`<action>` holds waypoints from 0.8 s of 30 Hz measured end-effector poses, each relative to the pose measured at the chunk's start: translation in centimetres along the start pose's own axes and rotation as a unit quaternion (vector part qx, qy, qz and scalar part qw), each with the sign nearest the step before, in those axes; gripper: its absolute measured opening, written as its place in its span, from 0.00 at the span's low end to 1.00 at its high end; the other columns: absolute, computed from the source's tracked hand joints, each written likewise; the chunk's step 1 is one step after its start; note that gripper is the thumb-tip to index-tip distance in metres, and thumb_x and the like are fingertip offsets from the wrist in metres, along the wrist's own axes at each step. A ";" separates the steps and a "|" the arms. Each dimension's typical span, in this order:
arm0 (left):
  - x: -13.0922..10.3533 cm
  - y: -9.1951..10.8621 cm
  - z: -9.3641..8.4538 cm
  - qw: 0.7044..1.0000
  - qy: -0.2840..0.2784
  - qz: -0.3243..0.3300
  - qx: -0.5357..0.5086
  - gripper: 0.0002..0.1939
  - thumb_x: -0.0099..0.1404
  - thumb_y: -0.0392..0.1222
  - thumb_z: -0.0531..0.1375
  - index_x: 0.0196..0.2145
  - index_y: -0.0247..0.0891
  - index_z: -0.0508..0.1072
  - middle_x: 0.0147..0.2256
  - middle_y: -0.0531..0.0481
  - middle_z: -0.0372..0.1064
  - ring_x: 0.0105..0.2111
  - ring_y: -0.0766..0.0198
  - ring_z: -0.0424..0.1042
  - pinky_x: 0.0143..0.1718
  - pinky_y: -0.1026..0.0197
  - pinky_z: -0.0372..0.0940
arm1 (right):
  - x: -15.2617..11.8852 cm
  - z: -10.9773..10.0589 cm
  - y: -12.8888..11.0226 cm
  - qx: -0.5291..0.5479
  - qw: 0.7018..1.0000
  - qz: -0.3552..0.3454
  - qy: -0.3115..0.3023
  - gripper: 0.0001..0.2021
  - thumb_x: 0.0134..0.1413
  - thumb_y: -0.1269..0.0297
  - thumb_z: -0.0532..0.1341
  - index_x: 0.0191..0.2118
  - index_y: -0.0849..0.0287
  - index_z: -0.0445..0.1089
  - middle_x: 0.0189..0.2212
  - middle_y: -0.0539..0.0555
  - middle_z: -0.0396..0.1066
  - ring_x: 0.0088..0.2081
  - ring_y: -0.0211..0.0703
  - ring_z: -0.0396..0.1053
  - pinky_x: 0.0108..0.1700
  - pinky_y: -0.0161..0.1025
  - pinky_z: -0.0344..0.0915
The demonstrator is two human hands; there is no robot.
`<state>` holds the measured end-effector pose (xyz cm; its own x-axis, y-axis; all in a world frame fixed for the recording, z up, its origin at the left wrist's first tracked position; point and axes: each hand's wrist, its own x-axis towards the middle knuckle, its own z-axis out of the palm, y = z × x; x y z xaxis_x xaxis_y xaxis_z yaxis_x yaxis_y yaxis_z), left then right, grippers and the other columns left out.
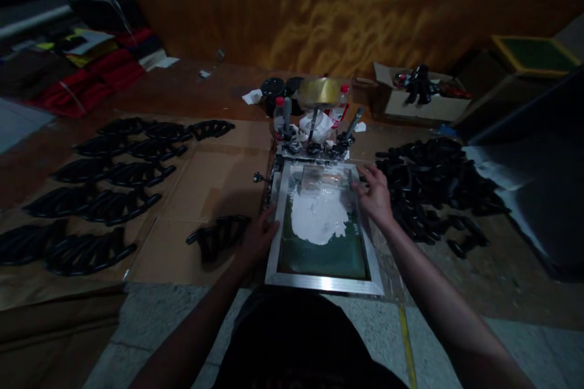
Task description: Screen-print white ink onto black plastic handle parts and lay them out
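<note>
An aluminium-framed printing screen (323, 284) lies flat in front of me, its dark green mesh (319, 260) partly covered by a thick white patch of ink (318, 216). Across the far end of the mesh rests a squeegee (314, 179), pale and see-through. My right hand (375, 194) is at the screen's right edge, fingers apart, thumb over the rim near the squeegee. Beside the left edge is my left hand (259, 236), dark in shadow; its fingers look loosely stretched toward the frame and appear empty. Black curved plastic pieces (219, 237) lie just left of it.
Rows of black pieces (109, 200) cover the cardboard (205, 164) at left; a heap of them (424, 176) lies at right. Behind the screen stand clamps (314, 143), red-capped bottles (279, 110) and a tape roll (322, 91). A cardboard box (422, 106) sits at back right.
</note>
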<state>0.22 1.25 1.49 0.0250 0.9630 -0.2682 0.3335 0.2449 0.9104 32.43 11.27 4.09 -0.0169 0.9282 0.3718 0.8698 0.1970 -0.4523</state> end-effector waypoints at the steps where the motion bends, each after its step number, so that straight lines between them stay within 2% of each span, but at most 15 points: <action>1: 0.3 -1.1 0.5 1.000 -0.003 -0.003 0.010 0.34 0.65 0.52 0.55 0.65 0.34 0.59 0.43 0.41 0.77 0.39 0.54 0.76 0.41 0.53 0.71 | 0.9 0.6 -1.8 -0.014 0.999 -0.041 -0.009 0.25 0.55 0.61 0.59 0.59 0.61 0.66 0.59 0.64 0.63 0.58 0.58 0.61 0.56 0.53 0.61; 3: 0.8 -2.5 1.2 0.999 0.005 0.003 0.045 0.33 0.66 0.50 0.54 0.66 0.34 0.58 0.49 0.39 0.74 0.44 0.53 0.76 0.46 0.52 0.70 | 1.7 1.9 -5.7 -0.059 0.989 -0.105 -0.080 0.26 0.54 0.62 0.62 0.59 0.62 0.65 0.59 0.65 0.63 0.58 0.59 0.60 0.56 0.51 0.61; 6: 1.4 -3.3 1.5 0.995 0.021 0.014 0.092 0.30 0.67 0.48 0.54 0.64 0.36 0.62 0.56 0.39 0.70 0.51 0.52 0.73 0.53 0.51 0.67 | 0.5 3.2 -9.5 -0.110 0.958 -0.125 -0.235 0.13 0.56 0.67 0.60 0.48 0.61 0.71 0.45 0.62 0.73 0.47 0.54 0.68 0.48 0.44 0.64; 8: 1.6 -3.3 1.6 0.996 0.017 0.009 0.092 0.29 0.67 0.47 0.54 0.64 0.36 0.62 0.56 0.39 0.70 0.52 0.52 0.73 0.54 0.51 0.66 | -1.6 3.0 -9.8 -0.114 0.933 -0.156 -0.304 0.10 0.57 0.71 0.57 0.43 0.61 0.72 0.40 0.60 0.75 0.44 0.51 0.69 0.44 0.41 0.64; 12: 1.5 -3.2 1.6 0.997 0.019 -0.009 0.080 0.29 0.67 0.47 0.54 0.63 0.34 0.63 0.53 0.39 0.73 0.51 0.52 0.73 0.53 0.52 0.67 | -4.8 0.9 -7.8 -0.037 0.874 -0.306 -0.377 0.14 0.52 0.77 0.57 0.44 0.60 0.73 0.41 0.56 0.75 0.44 0.46 0.68 0.47 0.39 0.63; 14: 1.4 -3.1 1.6 0.997 0.017 -0.017 0.075 0.29 0.67 0.47 0.54 0.63 0.33 0.62 0.50 0.39 0.75 0.48 0.53 0.75 0.50 0.53 0.69 | -4.8 0.3 -7.3 -0.001 0.855 -0.336 -0.395 0.15 0.48 0.78 0.58 0.42 0.59 0.73 0.39 0.54 0.75 0.43 0.46 0.69 0.46 0.39 0.64; 16: 1.3 -3.1 1.6 0.998 0.012 -0.021 0.066 0.30 0.67 0.48 0.54 0.63 0.33 0.62 0.45 0.40 0.77 0.44 0.53 0.76 0.47 0.53 0.70 | -4.4 0.5 -7.3 -0.001 0.872 -0.317 -0.374 0.13 0.49 0.77 0.59 0.40 0.58 0.74 0.38 0.54 0.75 0.42 0.46 0.70 0.44 0.39 0.64; 19: 1.3 -3.0 1.5 0.999 0.013 -0.013 0.047 0.30 0.67 0.49 0.55 0.63 0.33 0.62 0.45 0.40 0.77 0.44 0.53 0.76 0.47 0.53 0.70 | -5.2 1.5 -7.5 -0.023 0.906 -0.293 -0.304 0.13 0.56 0.74 0.57 0.44 0.59 0.74 0.41 0.57 0.76 0.43 0.48 0.69 0.44 0.41 0.65; 21: 1.3 -2.9 1.5 0.999 0.017 -0.011 0.038 0.28 0.66 0.48 0.56 0.61 0.34 0.64 0.47 0.40 0.76 0.47 0.52 0.75 0.49 0.52 0.69 | -6.6 1.9 -7.2 -0.015 0.906 -0.313 -0.286 0.16 0.57 0.74 0.55 0.48 0.59 0.73 0.45 0.59 0.75 0.44 0.48 0.69 0.46 0.42 0.65; 24: 1.2 -2.7 1.5 0.999 0.024 -0.019 0.028 0.28 0.66 0.48 0.56 0.60 0.34 0.65 0.49 0.39 0.75 0.49 0.52 0.74 0.50 0.52 0.68 | -7.4 1.8 -6.8 0.023 0.896 -0.318 -0.310 0.17 0.53 0.76 0.56 0.47 0.58 0.73 0.44 0.57 0.75 0.44 0.47 0.70 0.45 0.41 0.66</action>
<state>0.77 1.61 -1.78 -0.0330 0.9580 -0.2848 0.3860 0.2751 0.8805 25.74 3.58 2.99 -0.7849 0.6174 0.0517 0.5656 0.7482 -0.3469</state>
